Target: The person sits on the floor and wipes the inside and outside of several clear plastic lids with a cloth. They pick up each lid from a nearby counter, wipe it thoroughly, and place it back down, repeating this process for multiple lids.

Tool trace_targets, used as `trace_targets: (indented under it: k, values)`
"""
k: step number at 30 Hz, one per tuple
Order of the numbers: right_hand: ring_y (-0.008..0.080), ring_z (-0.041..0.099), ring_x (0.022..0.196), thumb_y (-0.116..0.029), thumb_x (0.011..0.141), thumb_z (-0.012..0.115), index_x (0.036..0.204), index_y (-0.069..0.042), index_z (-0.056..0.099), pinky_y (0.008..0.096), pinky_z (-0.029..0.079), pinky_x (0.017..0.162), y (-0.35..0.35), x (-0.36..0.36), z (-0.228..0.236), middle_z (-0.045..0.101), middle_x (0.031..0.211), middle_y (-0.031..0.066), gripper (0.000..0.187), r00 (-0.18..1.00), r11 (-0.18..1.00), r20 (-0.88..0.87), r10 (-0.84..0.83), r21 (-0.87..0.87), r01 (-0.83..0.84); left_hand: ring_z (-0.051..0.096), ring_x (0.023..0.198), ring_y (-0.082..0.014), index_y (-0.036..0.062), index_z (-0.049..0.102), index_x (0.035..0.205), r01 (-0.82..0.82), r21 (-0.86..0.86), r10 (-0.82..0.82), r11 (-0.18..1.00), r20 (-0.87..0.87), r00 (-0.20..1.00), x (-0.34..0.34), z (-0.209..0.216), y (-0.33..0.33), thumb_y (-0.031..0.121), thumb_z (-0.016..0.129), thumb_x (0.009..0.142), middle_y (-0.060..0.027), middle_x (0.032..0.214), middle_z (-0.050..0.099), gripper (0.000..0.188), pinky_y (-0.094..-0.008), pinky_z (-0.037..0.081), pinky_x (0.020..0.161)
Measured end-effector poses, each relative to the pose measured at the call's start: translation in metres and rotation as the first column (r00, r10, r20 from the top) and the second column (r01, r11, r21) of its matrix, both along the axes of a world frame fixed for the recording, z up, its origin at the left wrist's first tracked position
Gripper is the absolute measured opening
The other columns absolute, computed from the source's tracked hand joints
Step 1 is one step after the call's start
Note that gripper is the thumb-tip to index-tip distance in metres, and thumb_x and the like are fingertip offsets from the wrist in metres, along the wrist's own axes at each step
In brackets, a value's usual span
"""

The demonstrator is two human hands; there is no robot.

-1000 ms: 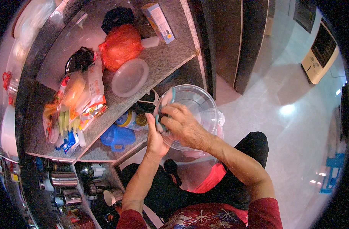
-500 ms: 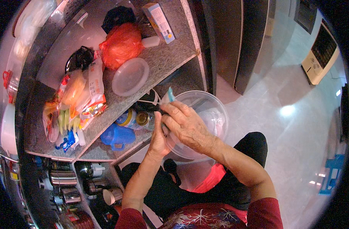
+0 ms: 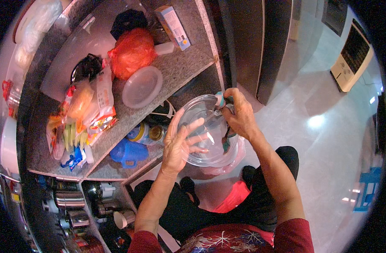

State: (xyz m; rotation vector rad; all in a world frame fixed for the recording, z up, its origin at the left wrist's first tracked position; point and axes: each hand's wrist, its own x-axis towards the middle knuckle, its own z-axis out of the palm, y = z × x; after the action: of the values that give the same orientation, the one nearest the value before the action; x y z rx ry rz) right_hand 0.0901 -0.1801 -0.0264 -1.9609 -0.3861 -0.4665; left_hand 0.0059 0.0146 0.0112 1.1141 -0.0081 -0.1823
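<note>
A clear round plastic tub [image 3: 197, 163] is tilted up in front of me, over the floor. My left hand [image 3: 175, 147] is on its left side, with its thumb along the rim and its fingers spread, showing through or inside the clear wall. At the far right of the rim my right hand [image 3: 240, 114] is closed with bent fingers. A small teal-and-white packet [image 3: 219, 99] pokes out beside its fingertips. Whether these fingers also grip the rim is hidden. Something dark greenish shows through the tub's right wall, too unclear to name.
On the stone shelf at left lie a red plastic bag [image 3: 133, 52], a round translucent lid [image 3: 142, 87], food packages [image 3: 81, 105] and a narrow box [image 3: 173, 27]. Below stand a blue jug [image 3: 127, 152] and jars. Pots [image 3: 70, 199] fill the lower left. A cooler [image 3: 352, 59] stands far right.
The tub has been raised and tilted, and has shifted left. My hands, close together before, are now apart: the right has moved right with the packet, the left has opened against the tub.
</note>
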Motion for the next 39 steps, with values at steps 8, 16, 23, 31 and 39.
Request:
trace_targets:
  k: [8,16,23,31,39]
  values:
    - [0.0300,0.057,0.086,-0.014,0.077,0.059,0.096,-0.015,0.058,0.0415,0.045,0.069,0.011,-0.011,0.031,0.053,0.087,0.0088,0.019,0.883,0.929,0.400,0.246,-0.358,-0.096,0.067,0.096,-0.0320,0.0056,0.041,0.123,0.216,0.155,-0.192,0.964,-0.156,0.969,0.004,0.002,0.032,0.013,0.065,0.082,-0.0238,0.122,0.058,0.047,-0.0380,0.060,0.065]
    - [0.0240,0.054,0.089,-0.024,0.079,0.057,0.100,-0.016,0.059,0.0369,0.042,0.073,0.033,-0.032,0.032,0.054,0.094,0.0046,0.023,0.771,0.889,0.523,0.363,-0.441,-0.120,0.068,0.094,-0.0251,-0.0001,0.043,0.128,0.180,0.508,-0.167,0.842,-0.071,0.983,-0.003,-0.006,0.018,0.000,0.070,0.081,-0.0133,0.113,0.061,0.054,-0.0300,0.061,0.061]
    - [0.0303,0.058,0.092,-0.014,0.075,0.065,0.104,-0.009,0.055,0.0404,0.050,0.076,0.013,-0.004,0.007,0.056,0.099,0.0110,0.031,0.935,0.925,0.354,-0.030,-0.345,0.160,0.066,0.098,-0.0303,-0.0008,0.038,0.133,-0.077,0.303,0.062,0.950,0.059,0.996,-0.001,-0.002,0.007,0.011,0.054,0.095,-0.0229,0.128,0.053,0.043,-0.0355,0.062,0.065]
    - [0.0260,0.061,0.078,-0.015,0.078,0.059,0.097,-0.005,0.052,0.0334,0.055,0.057,0.031,-0.045,-0.020,0.053,0.086,0.0103,0.023,0.978,0.752,0.190,-0.082,-0.633,0.186,0.064,0.104,-0.0327,0.0006,0.037,0.134,-0.314,0.204,0.297,0.927,0.109,0.949,0.004,-0.006,0.005,0.016,0.053,0.096,-0.0210,0.131,0.052,0.043,-0.0373,0.061,0.071]
    - [0.0348,0.057,0.096,-0.017,0.078,0.058,0.100,-0.005,0.055,0.0352,0.055,0.067,0.053,-0.066,-0.004,0.055,0.100,0.0150,0.026,0.937,0.872,0.292,0.195,-0.488,-0.029,0.059,0.109,-0.0279,0.0078,0.028,0.143,-0.353,0.127,0.334,0.927,0.149,0.931,0.006,-0.020,0.007,0.018,0.054,0.096,-0.0205,0.134,0.049,0.055,-0.0451,0.060,0.072]
